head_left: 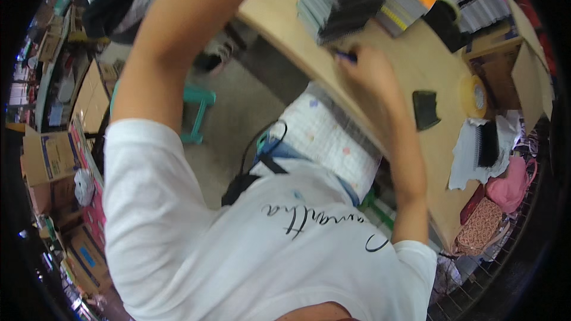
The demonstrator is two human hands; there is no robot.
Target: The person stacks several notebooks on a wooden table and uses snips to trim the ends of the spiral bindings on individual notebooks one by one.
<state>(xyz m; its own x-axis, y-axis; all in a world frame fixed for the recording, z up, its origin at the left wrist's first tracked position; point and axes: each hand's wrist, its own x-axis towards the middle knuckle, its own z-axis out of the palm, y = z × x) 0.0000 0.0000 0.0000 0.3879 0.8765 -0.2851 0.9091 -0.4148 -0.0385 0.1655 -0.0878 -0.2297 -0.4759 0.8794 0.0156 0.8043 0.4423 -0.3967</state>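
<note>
My right hand (367, 66) is closed over the tan table, its fingers round a thin dark blue pen-like thing (346, 56); motion blurs its details. Just beyond the fingertips rises a tall stack of thin dark pieces with grey-green edges (348, 3), cut off by the upper rim. My left arm stretches up past the top of the picture, so the left hand is out of sight. Nearer to my right forearm, a small flat black piece (426, 110) lies on the table (395, 41).
Beside the tall stack are a yellow-and-orange pile (410, 1) and grey stacks (482, 9). A roll of yellowish tape (474, 96), an open carton (496, 62), a black ridged piece on white paper (486, 144) and a pink pouch (510, 184) line the right. A green stool (196, 98) stands left.
</note>
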